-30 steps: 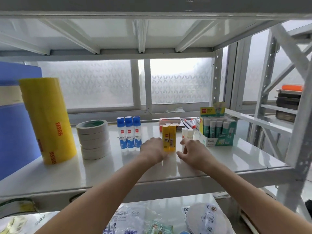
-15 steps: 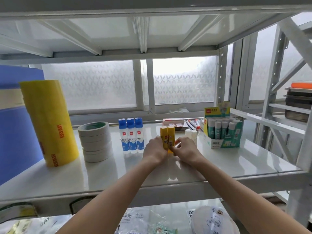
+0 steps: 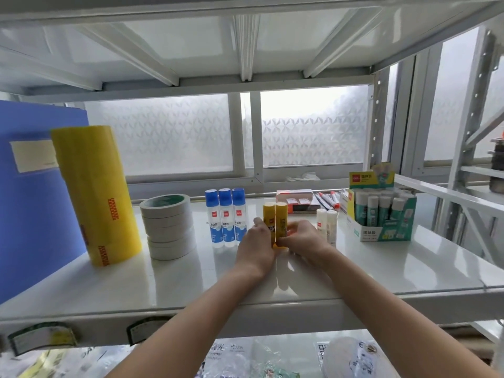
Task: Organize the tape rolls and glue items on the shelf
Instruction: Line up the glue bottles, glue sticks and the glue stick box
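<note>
Two yellow glue sticks [image 3: 276, 218], upright, gripped by left hand [image 3: 256, 242] and right hand [image 3: 303, 240]

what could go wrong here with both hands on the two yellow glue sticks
The narrow yellow glue sticks stand upright between the left hand and right hand; uneven pressure might tip one. The white glue sticks stand beside the right hand and the blue-capped glue bottles near the left hand, so a sideways nudge could topple either group.

Bright daylight pours through the frosted window [image 3: 311, 129] at twelve o'clock; the glossy shelf [image 3: 381, 268] glares; edges bow, and six o'clock is blurred.
</note>
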